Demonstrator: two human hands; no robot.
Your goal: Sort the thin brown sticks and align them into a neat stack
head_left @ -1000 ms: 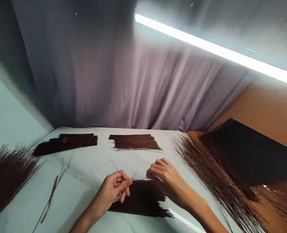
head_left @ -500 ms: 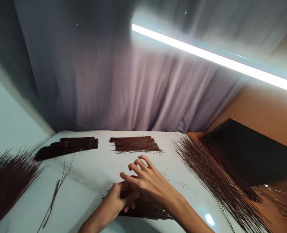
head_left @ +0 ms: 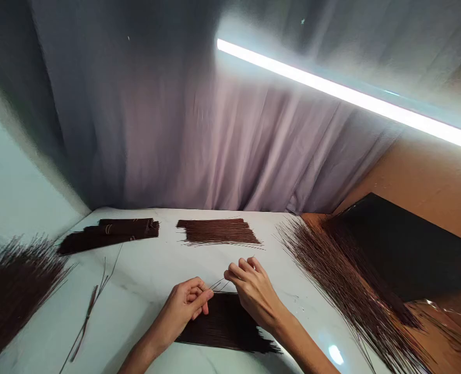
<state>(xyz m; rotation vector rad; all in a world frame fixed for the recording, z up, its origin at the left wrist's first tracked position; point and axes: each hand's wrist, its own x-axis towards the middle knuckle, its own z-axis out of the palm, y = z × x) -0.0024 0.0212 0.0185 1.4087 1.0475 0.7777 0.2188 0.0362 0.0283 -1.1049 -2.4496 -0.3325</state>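
Note:
My left hand is closed in a pinch on a few thin dark brown sticks. They reach across the small gap towards my right hand, whose curled fingers pinch their other end. Below both hands a flat layer of the same dark sticks lies on the white marbled table, with uneven ends at its right side. My hands partly cover its upper corners.
Farther back lie another flat layer of sticks and dark tied bundles. Loose stick heaps sit at the left and right, the latter beside a black panel. A few crossed sticks lie left of my hands.
My hands have moved apart, the right one shifting right and its spread fingers closing. Thin sticks now show between them, and more of the layer below is uncovered.

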